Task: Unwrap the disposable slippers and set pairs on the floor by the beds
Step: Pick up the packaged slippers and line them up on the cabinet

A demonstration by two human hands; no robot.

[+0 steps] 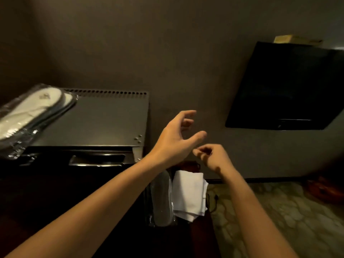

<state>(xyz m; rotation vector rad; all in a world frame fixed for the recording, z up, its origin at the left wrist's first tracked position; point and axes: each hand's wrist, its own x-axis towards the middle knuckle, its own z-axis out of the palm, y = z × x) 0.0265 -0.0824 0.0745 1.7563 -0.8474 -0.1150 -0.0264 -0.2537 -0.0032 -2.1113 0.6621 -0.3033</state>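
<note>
Both hands were raised in front of a dim grey wall [149, 53], and neither held anything. The left hand [176, 138] was released, its back to the camera, fingers loosely spread and bent, thumb reaching toward the other hand. The right hand [214, 157] sat just beside and slightly below that thumb, nearly touching it. Its fingers were curled inward around nothing that could be seen. Both forearms were bare and ran down to the bottom of the frame.

Directly below the hands, between the two forearms, a slipper in clear plastic wrap [161, 198] stood on end with its grey sole facing out. A folded white cloth [189, 194] leaned just beside it, under the right hand. Both sat in a narrow gap against a dark cabinet [55, 192].

Well to the left of the hands, a wrapped pair of white slippers [31, 114] lay on top of a flat grey metal box [104, 120] with a row of vent holes along its far edge. The wrapper hung past the box's left side. The box rested on the dark cabinet.

Up and to the right of the hands, a black television [286, 88] hung on the wall, screen dark. Below the right forearm lay patterned carpet [279, 220], with a thin black cord [214, 202] on it near the cloth.
</note>
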